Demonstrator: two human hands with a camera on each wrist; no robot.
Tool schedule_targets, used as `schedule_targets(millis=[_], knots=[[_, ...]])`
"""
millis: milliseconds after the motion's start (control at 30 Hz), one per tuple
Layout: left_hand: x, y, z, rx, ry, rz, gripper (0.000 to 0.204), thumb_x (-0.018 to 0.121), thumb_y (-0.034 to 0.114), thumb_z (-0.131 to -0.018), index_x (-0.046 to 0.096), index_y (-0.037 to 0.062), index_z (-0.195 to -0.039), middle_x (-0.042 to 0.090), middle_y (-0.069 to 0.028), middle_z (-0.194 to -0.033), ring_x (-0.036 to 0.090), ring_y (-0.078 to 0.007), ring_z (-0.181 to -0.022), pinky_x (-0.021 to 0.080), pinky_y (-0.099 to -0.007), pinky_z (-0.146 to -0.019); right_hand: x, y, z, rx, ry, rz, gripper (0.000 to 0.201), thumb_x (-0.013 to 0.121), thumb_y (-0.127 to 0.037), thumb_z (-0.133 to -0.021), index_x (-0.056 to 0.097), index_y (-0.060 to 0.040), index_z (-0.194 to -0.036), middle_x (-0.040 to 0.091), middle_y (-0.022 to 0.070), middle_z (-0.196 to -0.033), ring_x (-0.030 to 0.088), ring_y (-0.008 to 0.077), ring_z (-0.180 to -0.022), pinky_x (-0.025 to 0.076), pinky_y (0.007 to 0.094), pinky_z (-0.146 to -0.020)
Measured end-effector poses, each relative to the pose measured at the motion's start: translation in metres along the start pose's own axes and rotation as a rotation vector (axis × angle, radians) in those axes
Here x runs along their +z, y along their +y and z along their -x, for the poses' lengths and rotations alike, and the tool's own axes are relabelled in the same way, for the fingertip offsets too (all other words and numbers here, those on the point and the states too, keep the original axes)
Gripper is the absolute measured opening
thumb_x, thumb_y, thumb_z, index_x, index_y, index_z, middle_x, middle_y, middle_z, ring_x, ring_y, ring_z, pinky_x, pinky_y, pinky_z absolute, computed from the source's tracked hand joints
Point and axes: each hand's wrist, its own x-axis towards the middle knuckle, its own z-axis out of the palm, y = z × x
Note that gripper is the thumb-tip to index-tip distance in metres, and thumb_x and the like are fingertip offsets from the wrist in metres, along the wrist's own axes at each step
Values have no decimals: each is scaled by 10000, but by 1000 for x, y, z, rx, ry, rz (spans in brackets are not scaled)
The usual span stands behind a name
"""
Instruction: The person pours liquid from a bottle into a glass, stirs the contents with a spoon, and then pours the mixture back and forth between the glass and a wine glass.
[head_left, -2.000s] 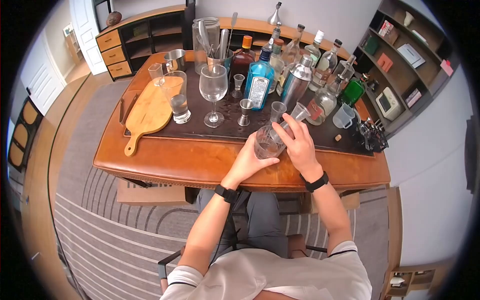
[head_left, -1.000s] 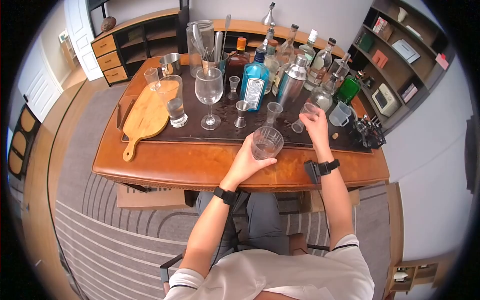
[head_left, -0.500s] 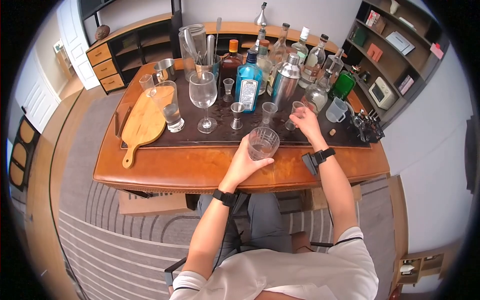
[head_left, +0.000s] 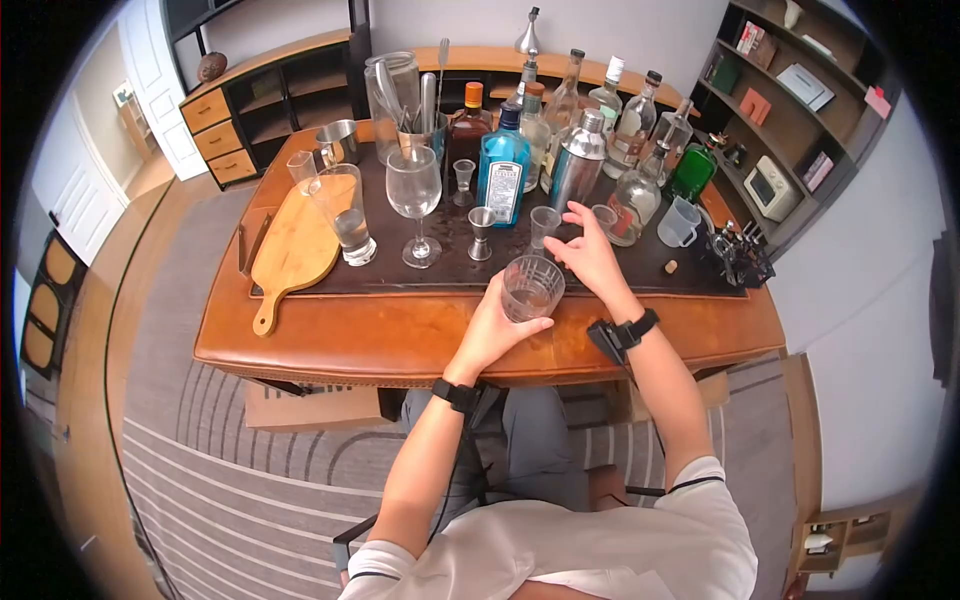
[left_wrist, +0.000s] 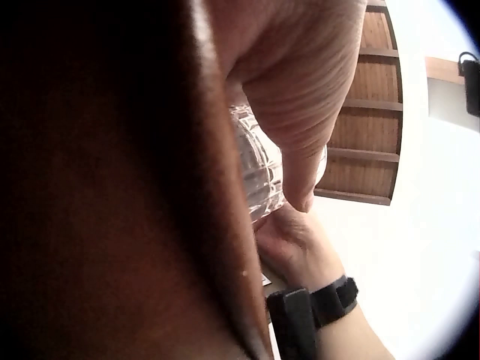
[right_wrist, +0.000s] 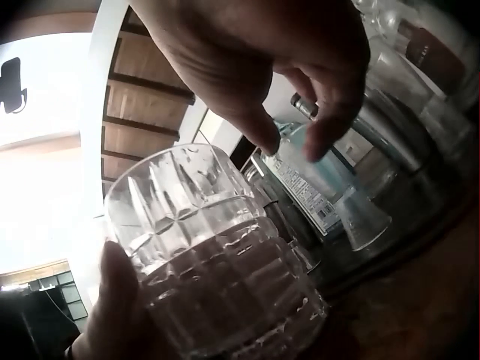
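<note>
My left hand (head_left: 490, 335) holds a cut-glass tumbler (head_left: 533, 288) near the front of the table, fingers and thumb round its side. Clear liquid stands in the tumbler (right_wrist: 217, 255), seen large in the right wrist view. Just beyond it, a clear double-ended jigger (head_left: 545, 226) stands upright on the dark mat. My right hand (head_left: 594, 262) reaches toward this jigger with thumb and forefinger spread, fingertips close by its upper cup. Behind the right hand stands a second clear jigger (head_left: 604, 216), its lower part hidden. A steel jigger (head_left: 481, 235) is further left.
Behind stand a blue bottle (head_left: 503, 175), a steel shaker (head_left: 578, 165) and several other bottles. To the left are a wine glass (head_left: 414, 190), a tall glass (head_left: 352, 230) and a wooden board (head_left: 298, 240). A plastic measuring cup (head_left: 679, 222) and a cork (head_left: 671, 267) lie to the right.
My right hand has put the second clear jigger down on the mat at the right, let go of it and moved left to the nearer jigger. The left hand keeps holding the tumbler.
</note>
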Motion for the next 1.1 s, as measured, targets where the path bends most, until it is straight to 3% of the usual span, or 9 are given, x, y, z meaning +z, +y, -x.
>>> schedule_targets(millis=[133,267,400,533,600,700,833,900,1100], knots=[[0,-1,0,5,-6,22,939,892,196,-688,339,-11,-1418,500,-162,-1365,493,-235,-1274,407,-362,-1070,8,5,-18,335,-248,-258,850,764,-131,-830,238,-16,-1488,493,198,-1364,656,148,-743,516,249,-611],[0,-3,-1,13,-10,51,940,894,198,-685,343,-6,-1418,500,-160,-1364,494,-231,-1272,409,-363,-1070,15,23,-22,347,-399,-453,636,728,-63,-847,404,3,-1391,590,161,-1164,678,175,-718,533,248,-586],[0,-1,0,4,-6,27,937,895,200,-682,347,-4,-1415,505,-157,-1359,498,-231,-1269,413,-363,-1067,11,12,-15,54,-360,-299,450,702,6,-839,557,-28,-1263,595,84,-1066,685,155,-764,549,252,-622],[0,-6,-1,20,-7,1,937,898,209,-679,352,-3,-1410,511,-154,-1354,503,-231,-1267,419,-363,-1062,-4,-26,2,153,-376,-278,417,660,58,-845,577,-23,-1246,576,55,-1127,666,143,-874,561,262,-679],[0,-6,-2,14,-11,11,939,900,212,-677,353,-4,-1409,511,-153,-1355,503,-231,-1267,420,-363,-1061,-5,-23,5,-31,-334,-298,412,631,88,-852,577,-17,-1247,543,34,-1175,663,146,-920,566,262,-709],[0,-6,-2,4,-13,3,949,902,224,-676,349,-6,-1413,508,-161,-1359,500,-236,-1270,419,-366,-1061,-8,-24,8,-43,-346,-295,395,621,96,-856,587,-13,-1234,505,28,-1228,640,152,-1006,560,276,-798],[0,-7,-1,10,-9,1,951,899,231,-682,343,-11,-1415,505,-170,-1361,496,-243,-1274,415,-365,-1063,-8,-20,9,-193,-317,-239,384,609,99,-857,603,-23,-1221,494,37,-1249,607,164,-1088,531,292,-894],[0,-5,-1,16,-7,1,951,898,233,-683,342,-13,-1415,504,-173,-1361,495,-245,-1274,414,-365,-1063,-8,-27,11,-322,-238,-119,409,549,140,-853,623,-63,-1200,506,82,-1253,634,225,-1062,537,311,-897],[-1,1,0,4,-6,0,944,894,221,-687,342,-20,-1413,506,-172,-1357,496,-243,-1272,411,-366,-1066,-7,-31,10,-406,-200,76,494,521,176,-801,648,-100,-1191,484,120,-1326,608,271,-1119,506,356,-960]])
